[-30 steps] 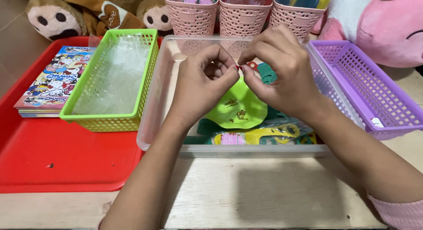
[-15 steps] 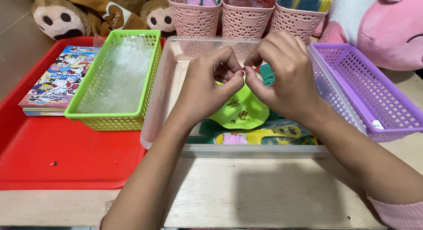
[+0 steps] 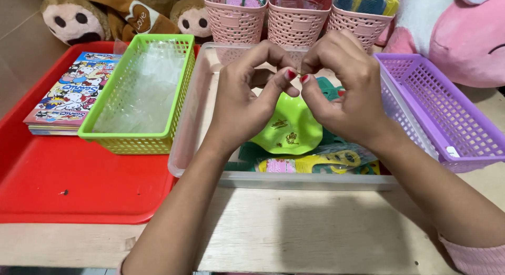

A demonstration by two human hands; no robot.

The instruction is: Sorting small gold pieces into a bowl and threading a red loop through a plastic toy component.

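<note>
- A pale wooden worktop (image 3: 294, 238) is seen from above; at the far left a strip of brownish floor (image 3: 16, 38) is visible beyond it.
- A red tray (image 3: 79, 191) is laid on the left part of the worktop, and a small stack of cartoon-covered booklets (image 3: 71, 93) is set on its far left side.
- A green lattice basket (image 3: 139, 93), lined with clear plastic bags, is placed on the tray just beside the booklets.
- Brown plush monkeys (image 3: 105, 14) are propped behind the tray at the back.
- A clear plastic bin (image 3: 194, 117) is set in the middle, touching the green basket; a lime-green plastic dish (image 3: 292, 130) with gold marks and packs of coloured combs (image 3: 326, 162) are held inside it.
- The left hand (image 3: 247, 98) is raised over the bin, its thumb and forefinger pressed together at the tips.
- A very small item is pinched between the fingers (image 3: 289, 75) of both hands above the green dish; what it is cannot be told.
- The right hand (image 3: 347, 93) is met fingertip to fingertip with the left, its fingers closed in the same pinch.
- Three pink woven cups (image 3: 300, 22) filled with small coloured goods are lined up behind the bin.
- A purple lattice basket (image 3: 447, 114) is placed at the right, against the bin.
- A large pink plush toy (image 3: 468, 38) is leaned at the back right.
</note>
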